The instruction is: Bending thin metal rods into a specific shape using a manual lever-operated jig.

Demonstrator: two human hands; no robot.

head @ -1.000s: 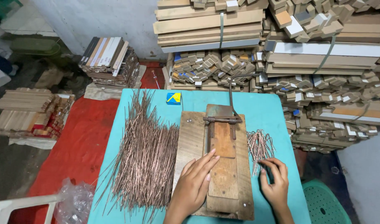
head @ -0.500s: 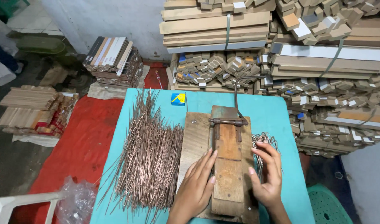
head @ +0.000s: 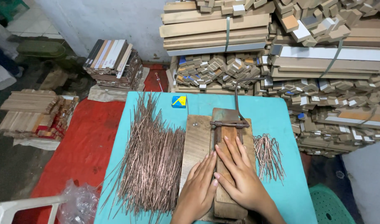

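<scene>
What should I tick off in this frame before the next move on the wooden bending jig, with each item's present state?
1. Left hand flat on the wooden base board: ok.
2. Right hand resting on the raised wooden block, fingers short of the metal hinge bar: ok.
3. Bent metal handle free of both hands: ok.
4. A rod loaded under the hinge bar: cannot tell, hands and block cover that spot.
5. Pile of straight copper rods lying left of the jig on the turquoise table: ok.
6. Small pile of bent rods right of the jig, apart from the right hand: ok.
</scene>
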